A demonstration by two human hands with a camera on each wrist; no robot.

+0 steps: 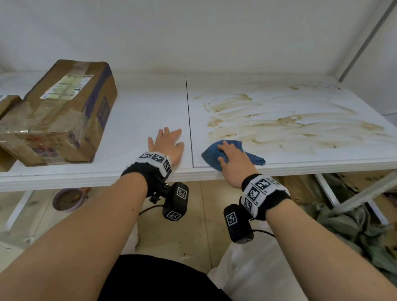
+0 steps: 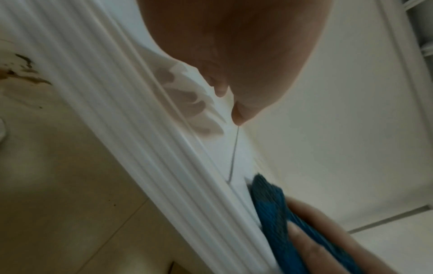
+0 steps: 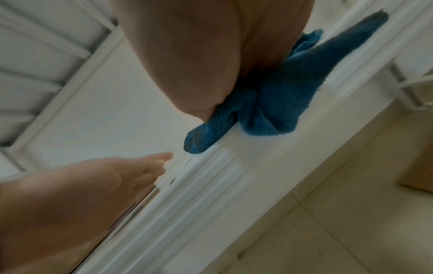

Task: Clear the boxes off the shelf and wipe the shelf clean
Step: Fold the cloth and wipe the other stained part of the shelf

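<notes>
Head view: the shelf (image 1: 137,105) is seen as a smooth white board, streaked brown at 2 o'clock.
Left hand (image 1: 166,144): laid flat, fingers spread, judged to brace the body.
Right hand (image 1: 232,160): fingers pressed flat on the crumpled blue cloth (image 1: 252,156) at the front edge, for wiping.
Boxes: the taped, dented cardboard box (image 1: 63,115) is left at 10 o'clock, uncleared.
</notes>
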